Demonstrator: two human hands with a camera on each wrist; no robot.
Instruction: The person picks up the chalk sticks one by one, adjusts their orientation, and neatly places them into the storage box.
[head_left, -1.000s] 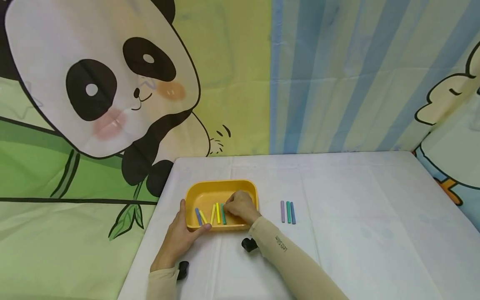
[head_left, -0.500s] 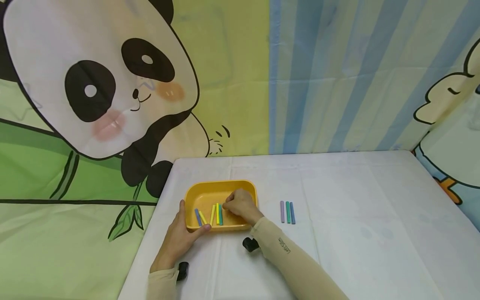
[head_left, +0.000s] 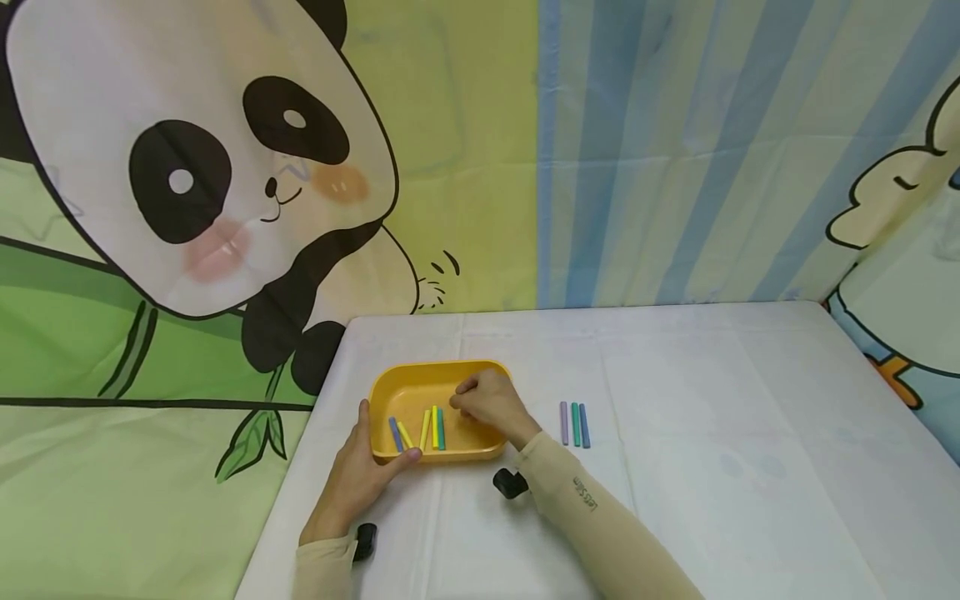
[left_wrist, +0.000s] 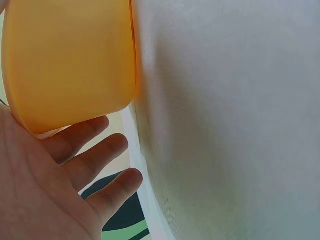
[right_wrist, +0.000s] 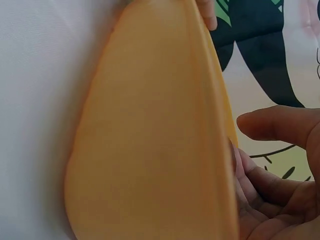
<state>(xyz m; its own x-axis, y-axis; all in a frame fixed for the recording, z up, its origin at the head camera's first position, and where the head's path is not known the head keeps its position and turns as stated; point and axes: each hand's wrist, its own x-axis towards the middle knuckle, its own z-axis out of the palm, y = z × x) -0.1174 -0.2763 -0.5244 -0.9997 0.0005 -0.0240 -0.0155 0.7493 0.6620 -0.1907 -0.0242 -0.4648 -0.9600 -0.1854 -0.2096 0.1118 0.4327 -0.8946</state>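
Note:
A yellow tray (head_left: pixel 441 455) stands on the white table and holds several coloured sticks that look like chalk. A blue stick (head_left: pixel 396 434) and a leaning yellow stick (head_left: pixel 406 435) lie at its left. Further right, two more yellow sticks (head_left: pixel 426 430) lie near a teal stick (head_left: pixel 441 429). My left hand (head_left: pixel 355 473) rests against the tray's front left corner, thumb at the rim, and its other fingers (left_wrist: pixel 114 194) are extended. Over the right part of the tray is my right hand (head_left: pixel 495 407); its thumb and fingers stand apart in the right wrist view, with nothing visible between them.
To the right of the tray, a purple stick (head_left: pixel 564 423), a green stick (head_left: pixel 576 425) and a blue stick (head_left: pixel 585 426) lie side by side on the table (head_left: pixel 720 450). Behind the table hangs a cloth backdrop (head_left: pixel 465 158) with a panda on it.
The teal stick has shifted slightly left, close to the yellow one. My right hand has since moved away from it to the right. My left hand stays at the tray's corner.

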